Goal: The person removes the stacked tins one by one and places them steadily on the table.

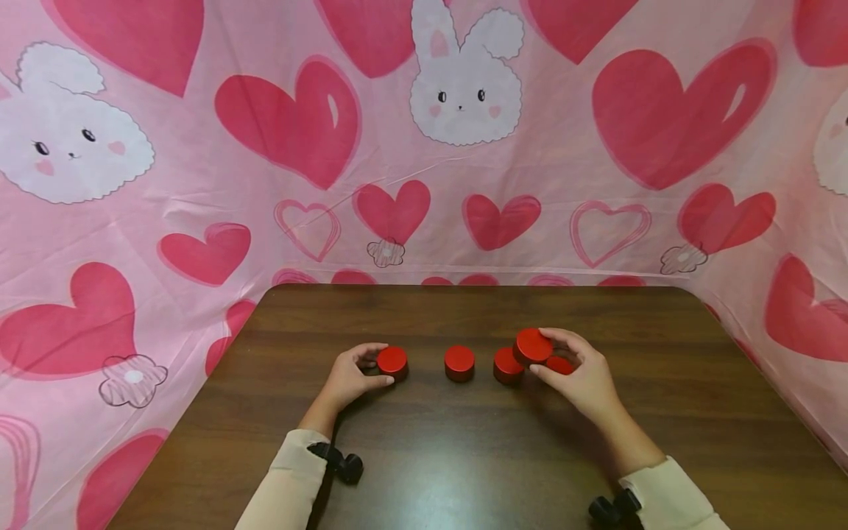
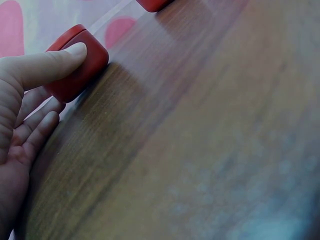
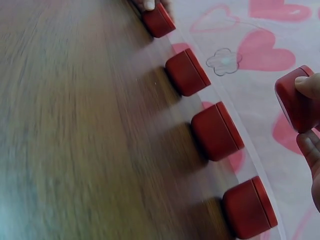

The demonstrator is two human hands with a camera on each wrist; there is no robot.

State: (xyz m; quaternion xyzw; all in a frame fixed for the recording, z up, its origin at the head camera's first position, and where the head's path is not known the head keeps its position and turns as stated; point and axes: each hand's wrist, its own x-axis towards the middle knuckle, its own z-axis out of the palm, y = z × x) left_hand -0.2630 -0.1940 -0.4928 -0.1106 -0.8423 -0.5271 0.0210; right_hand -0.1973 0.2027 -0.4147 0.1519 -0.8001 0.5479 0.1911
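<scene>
My left hand [image 1: 351, 379] pinches a round red tin [image 1: 392, 364] at the left end of a row. In the left wrist view, the thumb presses on the side of that tin [image 2: 82, 67], which touches the tabletop. My right hand [image 1: 586, 379] grips another red tin [image 1: 533, 347] between thumb and fingers. The right wrist view shows this lidded tin [image 3: 295, 97] raised off the table. On the table between the hands stand a middle red tin [image 1: 459, 364] and a red tin to its right [image 1: 507, 366]. A further red tin [image 1: 560, 365] is partly hidden behind my right hand.
The brown wooden table [image 1: 430, 449] carries the row of tins across its middle. Behind it and at the sides hangs a pink cloth [image 1: 457, 169] with hearts and rabbits. A small black device [image 1: 344, 465] is strapped on each wrist.
</scene>
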